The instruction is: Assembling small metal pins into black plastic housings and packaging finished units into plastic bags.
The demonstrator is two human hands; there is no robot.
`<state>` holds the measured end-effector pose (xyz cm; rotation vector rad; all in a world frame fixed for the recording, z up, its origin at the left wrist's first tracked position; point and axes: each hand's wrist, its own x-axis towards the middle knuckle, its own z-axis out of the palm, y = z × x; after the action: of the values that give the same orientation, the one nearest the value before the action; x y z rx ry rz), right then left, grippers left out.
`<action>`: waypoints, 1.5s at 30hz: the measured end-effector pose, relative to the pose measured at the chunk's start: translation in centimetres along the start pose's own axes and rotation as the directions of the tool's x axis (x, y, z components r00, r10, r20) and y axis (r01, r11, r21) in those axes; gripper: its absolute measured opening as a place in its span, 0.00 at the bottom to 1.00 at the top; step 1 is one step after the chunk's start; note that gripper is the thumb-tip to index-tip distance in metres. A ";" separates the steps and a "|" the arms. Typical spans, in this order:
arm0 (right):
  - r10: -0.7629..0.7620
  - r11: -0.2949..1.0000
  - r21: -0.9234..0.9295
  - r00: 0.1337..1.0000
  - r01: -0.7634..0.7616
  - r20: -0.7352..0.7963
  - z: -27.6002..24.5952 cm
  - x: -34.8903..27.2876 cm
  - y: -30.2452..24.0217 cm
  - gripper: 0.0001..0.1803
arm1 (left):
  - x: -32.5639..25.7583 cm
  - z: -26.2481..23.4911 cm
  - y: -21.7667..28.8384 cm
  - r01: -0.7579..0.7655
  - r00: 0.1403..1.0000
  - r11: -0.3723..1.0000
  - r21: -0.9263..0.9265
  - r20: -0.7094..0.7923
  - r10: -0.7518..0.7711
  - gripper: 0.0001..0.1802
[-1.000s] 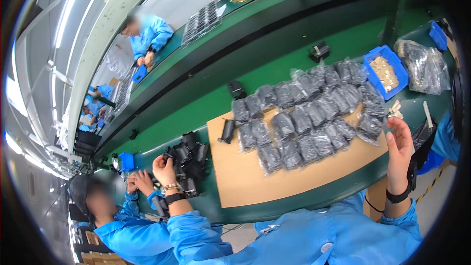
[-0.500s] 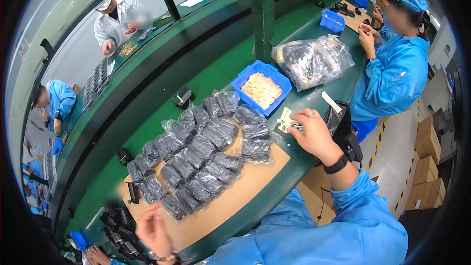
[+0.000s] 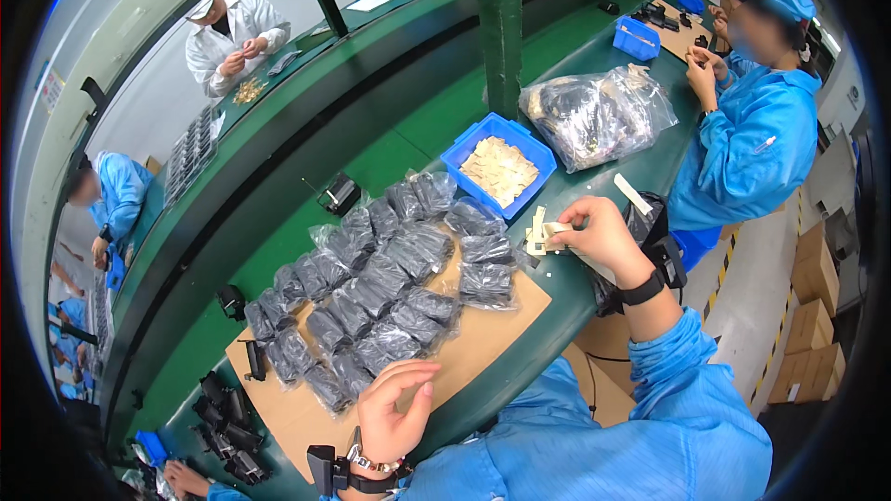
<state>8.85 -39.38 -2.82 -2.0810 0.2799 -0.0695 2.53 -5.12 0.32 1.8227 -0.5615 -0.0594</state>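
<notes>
My right hand [image 3: 599,239] pinches a small cream-coloured flat piece [image 3: 554,231] between thumb and fingers. More such cream strips [image 3: 535,230] lie just beside it on the green bench. Above the near edge of a brown cardboard sheet [image 3: 492,329] hangs my left hand [image 3: 394,413], holding nothing, its thumb apart from the fingers. Several dark items wrapped in clear plastic [image 3: 380,278] cover that sheet in rows, beyond my left hand. A blue bin [image 3: 468,188] behind the strips holds a heap of cream pieces [image 3: 500,171].
A large clear bag of parts [image 3: 599,121] rests beyond the bin, next to a green post [image 3: 499,46]. One co-worker [image 3: 752,130] sits at the right; others work across the line. Black parts [image 3: 227,431] lie at the lower left. A black bag [image 3: 640,223] hangs near my right wrist.
My left hand has moved right and up, over the cardboard sheet. My right hand has lifted a cream piece slightly from the strips. The view has shifted a little.
</notes>
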 end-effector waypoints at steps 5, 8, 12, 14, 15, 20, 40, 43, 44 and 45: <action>-0.366 0.928 -0.168 0.904 0.334 -0.223 1.0 -1.3 -3.2 0.09 | 1.2 0.5 -0.1 0.067 0.998 0.998 -0.020 0.021 -0.067 0.09; -0.452 0.881 0.154 0.892 0.447 0.001 3.6 -4.0 -6.8 0.09 | 2.4 2.0 0.7 0.125 0.991 0.989 -0.080 -0.032 -0.128 0.09; -0.529 0.841 0.260 0.819 0.474 0.221 6.6 -6.4 -8.9 0.11 | 2.9 3.0 0.2 0.165 0.980 0.956 -0.241 -0.071 -0.186 0.07; -0.561 0.819 0.297 0.794 0.490 0.236 7.9 -6.5 -8.6 0.12 | 2.4 2.6 -0.2 0.162 0.978 0.952 -0.260 -0.087 -0.191 0.06; -0.587 0.801 0.319 0.770 0.506 0.251 8.4 -6.6 -8.5 0.12 | 2.2 2.4 -0.4 0.154 0.977 0.944 -0.292 -0.099 -0.190 0.06; -0.509 0.794 0.540 0.792 0.280 0.336 9.6 -7.0 -8.5 0.06 | 2.2 1.8 0.0 0.106 0.968 0.994 0.010 -0.230 -0.101 0.04; -0.291 0.673 0.719 0.833 -0.171 0.470 16.3 -9.2 -10.5 0.08 | -1.5 -3.4 -0.3 -0.232 0.825 0.522 0.821 -0.118 0.553 0.13; -0.250 0.605 0.735 0.803 -0.306 0.541 17.5 -9.8 -10.8 0.04 | -2.1 -3.8 -0.2 -0.220 0.832 0.500 0.838 -0.107 0.545 0.15; -0.222 0.635 0.716 0.820 -0.289 0.528 17.9 -10.0 -10.7 0.04 | -2.4 -4.1 -0.3 -0.218 0.842 0.485 0.847 -0.088 0.533 0.13; -0.194 0.667 0.694 0.836 -0.270 0.512 17.9 -10.0 -10.6 0.04 | -2.6 -4.5 -0.4 -0.217 0.850 0.472 0.855 -0.072 0.522 0.12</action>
<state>3.84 -16.82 -2.07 -1.1705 -0.0736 0.3924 1.75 0.01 0.83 2.4903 -0.8240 0.9806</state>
